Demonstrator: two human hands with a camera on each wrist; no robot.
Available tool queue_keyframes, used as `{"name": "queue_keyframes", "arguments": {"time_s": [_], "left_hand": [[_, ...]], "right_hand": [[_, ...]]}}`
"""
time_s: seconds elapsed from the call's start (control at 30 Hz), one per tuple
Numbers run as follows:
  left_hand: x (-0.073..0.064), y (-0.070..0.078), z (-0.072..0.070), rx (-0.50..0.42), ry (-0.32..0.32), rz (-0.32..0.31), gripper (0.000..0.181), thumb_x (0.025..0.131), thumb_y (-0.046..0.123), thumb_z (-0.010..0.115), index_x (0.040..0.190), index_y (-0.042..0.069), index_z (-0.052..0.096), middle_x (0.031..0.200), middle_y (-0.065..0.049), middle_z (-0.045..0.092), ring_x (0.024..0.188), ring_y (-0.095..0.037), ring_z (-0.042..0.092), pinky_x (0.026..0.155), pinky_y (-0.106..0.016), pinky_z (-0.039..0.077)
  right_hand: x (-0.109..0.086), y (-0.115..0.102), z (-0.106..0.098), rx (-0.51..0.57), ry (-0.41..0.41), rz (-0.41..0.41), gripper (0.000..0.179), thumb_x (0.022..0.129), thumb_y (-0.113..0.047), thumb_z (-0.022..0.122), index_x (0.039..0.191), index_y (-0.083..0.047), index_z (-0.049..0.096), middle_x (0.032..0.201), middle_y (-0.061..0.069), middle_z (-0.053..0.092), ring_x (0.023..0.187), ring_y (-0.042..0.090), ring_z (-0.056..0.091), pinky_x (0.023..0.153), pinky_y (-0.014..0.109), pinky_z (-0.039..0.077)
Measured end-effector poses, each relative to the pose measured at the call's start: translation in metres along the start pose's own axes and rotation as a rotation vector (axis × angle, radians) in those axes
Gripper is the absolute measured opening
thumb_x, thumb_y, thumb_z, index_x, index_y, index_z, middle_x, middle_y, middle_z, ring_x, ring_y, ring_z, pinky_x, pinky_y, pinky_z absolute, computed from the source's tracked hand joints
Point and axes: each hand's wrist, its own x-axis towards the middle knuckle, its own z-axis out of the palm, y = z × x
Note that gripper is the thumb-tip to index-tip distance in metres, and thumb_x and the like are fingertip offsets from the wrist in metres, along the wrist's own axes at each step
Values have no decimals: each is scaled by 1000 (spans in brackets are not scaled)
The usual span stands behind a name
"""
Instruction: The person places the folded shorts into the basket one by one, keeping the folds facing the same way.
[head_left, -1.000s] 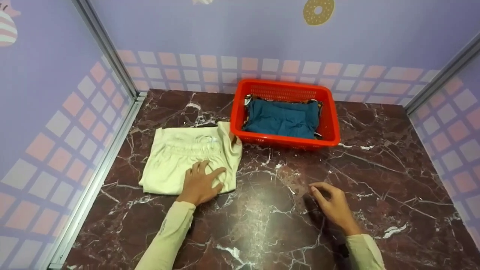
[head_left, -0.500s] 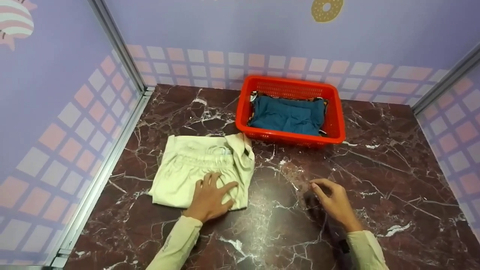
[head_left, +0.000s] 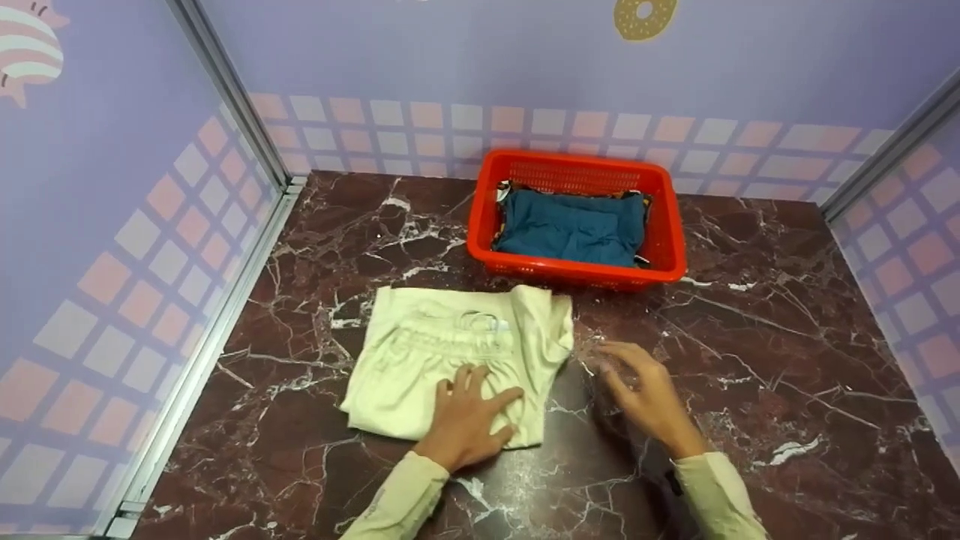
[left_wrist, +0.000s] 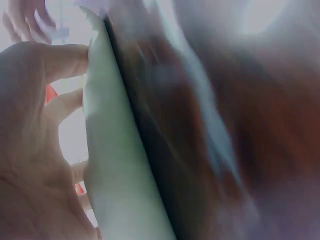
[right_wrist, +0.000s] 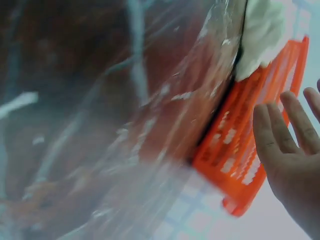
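Observation:
Folded cream pants [head_left: 405, 367] lie on the marble-patterned surface, their gathered waistband and drawstring facing up. On their near part rests my left hand [head_left: 469, 420], fingers spread over the cloth. The left wrist view has that hand [left_wrist: 30, 130] against the thick folded edge of the pants [left_wrist: 115, 140]. My right hand [head_left: 649, 397] is held just right of the pants, fingers loosely extended and holding nothing. In the right wrist view its fingers [right_wrist: 267, 130] overlap the red basket behind. At the pants' right side, a loose flap [head_left: 551, 322] is bunched up.
A red plastic basket [head_left: 577, 271] stands against the back wall, beyond the pants. Inside lies a folded blue garment [head_left: 570, 229], over darker patterned cloth. Purple walls with pink and white squares enclose the dark red marbled surface [head_left: 300, 450] at the back and sides.
The pants have slid right and toward me with my left hand on them. My right hand has moved slightly left and forward, its fingers opening out. The basket has stayed in place.

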Motion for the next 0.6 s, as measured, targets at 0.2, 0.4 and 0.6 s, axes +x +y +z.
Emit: {"name": "queue_keyframes", "arguments": {"time_s": [0.2,0.4,0.6], "left_hand": [[12,31,5,56,-28,20,55,94,61,57,146,46,51,153,-17,39,140,-41,33,103,-62,35],[24,63,16,158,-21,47,54,93,67,54,142,45,55,150,-13,43,136,-36,37,97,-56,40],[31,79,22,182,13,60,55,91,69,54,143,52,51,145,-11,47,133,-35,39,91,-55,39]], "right_hand": [[7,-12,27,-108,-105,-146,41,86,1,74,126,0,68,141,24,56,137,52,39,109,72,25],[1,-7,33,-184,-276,-50,44,94,-10,69,137,-5,63,151,20,48,146,49,25,114,72,9],[-6,11,21,-235,-272,94,43,100,-17,63,139,-1,59,150,24,47,147,50,23,116,70,4]]}}
